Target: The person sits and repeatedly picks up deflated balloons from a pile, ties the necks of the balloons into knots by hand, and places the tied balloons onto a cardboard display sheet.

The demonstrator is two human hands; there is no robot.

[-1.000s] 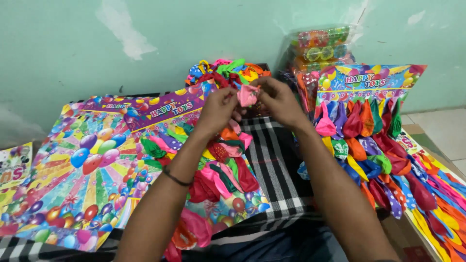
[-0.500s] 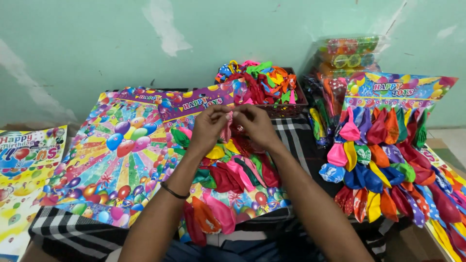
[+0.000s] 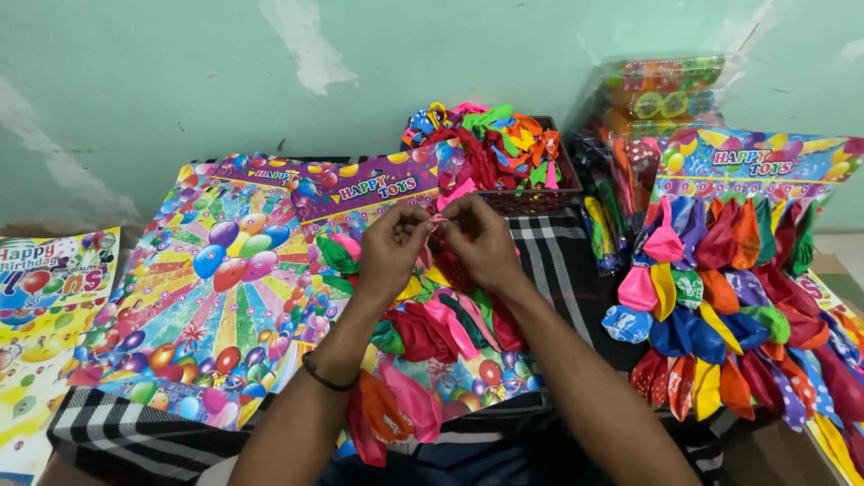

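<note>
— While both hands are hovering over the middle card, what are they gripping?

— The left hand (image 3: 389, 252) and the right hand (image 3: 481, 241) are meeting fingertip to fingertip, each pinched shut on the neck of a small pink balloon (image 3: 438, 221). The balloon is sitting between the two thumbs, raised just above the balloon display card (image 3: 441, 360) lying on the checked cloth (image 3: 549, 261).

— And that card, what is lying on it?

— Uninflated balloons in red, pink, green and yellow are fanning out across it, right under the wrists. A dark band (image 3: 326, 376) is circling the left wrist.

— What is sitting around the hands?

— Behind them a dark basket (image 3: 540, 200) is brimming with loose balloons of many colours. To the right a filled card (image 3: 747, 297) is standing with rows of blue, orange, pink and purple balloons hanging from it, well apart from the right hand. To the left an empty printed backing card (image 3: 216, 288) is lying flat, touching the middle card's edge, and a yellow one (image 3: 45, 306) is lying farther left on the floor.
</note>
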